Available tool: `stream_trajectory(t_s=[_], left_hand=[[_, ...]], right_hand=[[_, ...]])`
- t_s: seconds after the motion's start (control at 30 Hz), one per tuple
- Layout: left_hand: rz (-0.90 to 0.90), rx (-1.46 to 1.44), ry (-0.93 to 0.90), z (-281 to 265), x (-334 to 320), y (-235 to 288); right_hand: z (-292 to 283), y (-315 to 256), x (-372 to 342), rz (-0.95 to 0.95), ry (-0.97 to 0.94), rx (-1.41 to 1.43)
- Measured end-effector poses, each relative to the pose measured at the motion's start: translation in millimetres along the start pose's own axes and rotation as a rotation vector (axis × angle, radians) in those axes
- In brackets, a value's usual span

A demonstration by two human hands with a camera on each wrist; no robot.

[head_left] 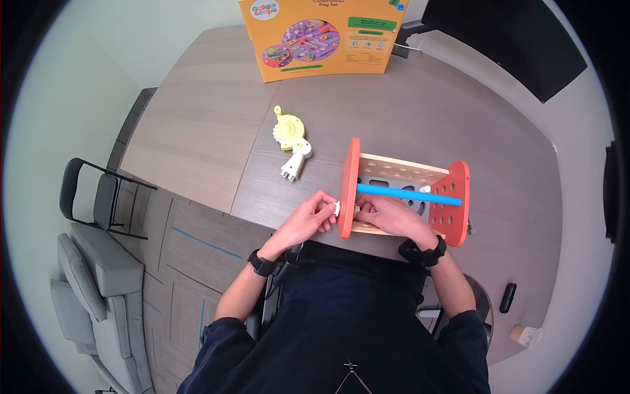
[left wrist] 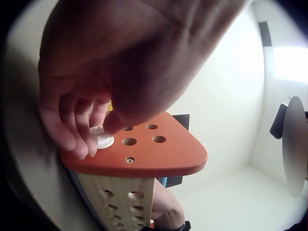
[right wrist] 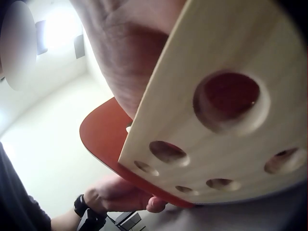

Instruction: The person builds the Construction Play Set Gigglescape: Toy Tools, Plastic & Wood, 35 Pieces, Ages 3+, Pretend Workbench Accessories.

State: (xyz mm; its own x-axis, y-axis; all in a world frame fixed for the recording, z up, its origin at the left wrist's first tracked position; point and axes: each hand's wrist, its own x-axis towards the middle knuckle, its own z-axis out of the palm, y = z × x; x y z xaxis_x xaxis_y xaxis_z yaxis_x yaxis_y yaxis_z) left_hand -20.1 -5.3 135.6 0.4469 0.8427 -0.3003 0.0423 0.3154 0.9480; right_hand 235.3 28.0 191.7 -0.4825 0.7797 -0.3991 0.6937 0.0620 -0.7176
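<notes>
A toy toolbox has red end panels [head_left: 350, 190], pale wooden sides with holes and a blue bar [head_left: 407, 194] across its top. Outside the near-left end panel, my left hand [head_left: 312, 213] pinches a white round plastic piece [left wrist: 102, 138] between thumb and fingers, its flange flat against the red face. My right hand [head_left: 387, 213] reaches inside under the blue bar, fingers curled at a small off-white piece [head_left: 357, 211] on that same panel's inner face. From the right wrist, the perforated wooden side [right wrist: 231, 144] hides those fingertips.
A yellow and white toy piece [head_left: 292, 141] with a toothed wheel lies left of the toolbox. Behind stands a yellow play set box [head_left: 321, 46], with a monitor [head_left: 512, 39] at the right. A black case [head_left: 507, 297] and a cup [head_left: 523, 335] sit at the right.
</notes>
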Motion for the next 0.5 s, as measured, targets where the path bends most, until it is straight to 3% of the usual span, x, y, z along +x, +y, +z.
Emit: stream_trajectory(t_s=[0.5], left_hand=[[0.04,-0.036,0.018,4.9,0.5,-4.7]], right_hand=[[-1.1,3.0,1.1,-0.024,0.011,-0.098]])
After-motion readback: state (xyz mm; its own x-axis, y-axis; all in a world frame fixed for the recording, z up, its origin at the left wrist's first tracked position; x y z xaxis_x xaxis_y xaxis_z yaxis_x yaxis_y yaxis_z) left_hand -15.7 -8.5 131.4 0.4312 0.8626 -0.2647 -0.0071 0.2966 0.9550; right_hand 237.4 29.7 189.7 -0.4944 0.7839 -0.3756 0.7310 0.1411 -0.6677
